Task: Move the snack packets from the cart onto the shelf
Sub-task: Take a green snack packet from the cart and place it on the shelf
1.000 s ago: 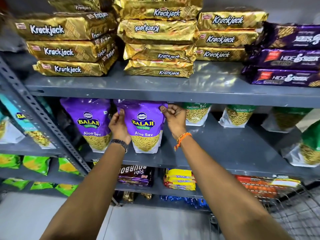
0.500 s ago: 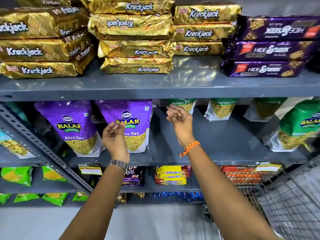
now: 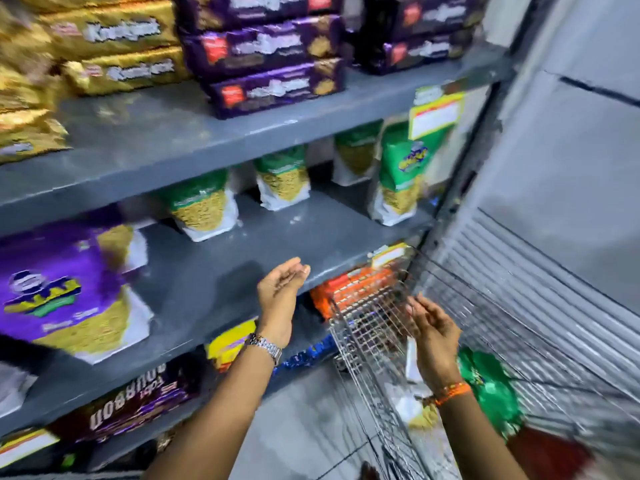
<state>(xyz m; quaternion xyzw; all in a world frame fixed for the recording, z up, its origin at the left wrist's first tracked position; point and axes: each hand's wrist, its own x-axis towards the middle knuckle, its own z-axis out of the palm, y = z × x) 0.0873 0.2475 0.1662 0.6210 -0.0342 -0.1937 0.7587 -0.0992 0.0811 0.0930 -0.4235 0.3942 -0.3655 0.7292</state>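
My left hand (image 3: 278,299) and right hand (image 3: 433,336) hold nothing, fingers loosely spread. Purple snack pouch (image 3: 65,289) stands on grey metal shelf (image 3: 214,271), frame left. Green packet (image 3: 491,386) lies in wire cart (image 3: 367,327), lower right.

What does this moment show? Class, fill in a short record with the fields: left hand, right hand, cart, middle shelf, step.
left hand: empty, open, in front of the middle shelf
right hand: empty, open, over the wire cart
cart: green packet inside
middle shelf: purple packet at left, green-topped packets behind
step: likely reaching for the next packet
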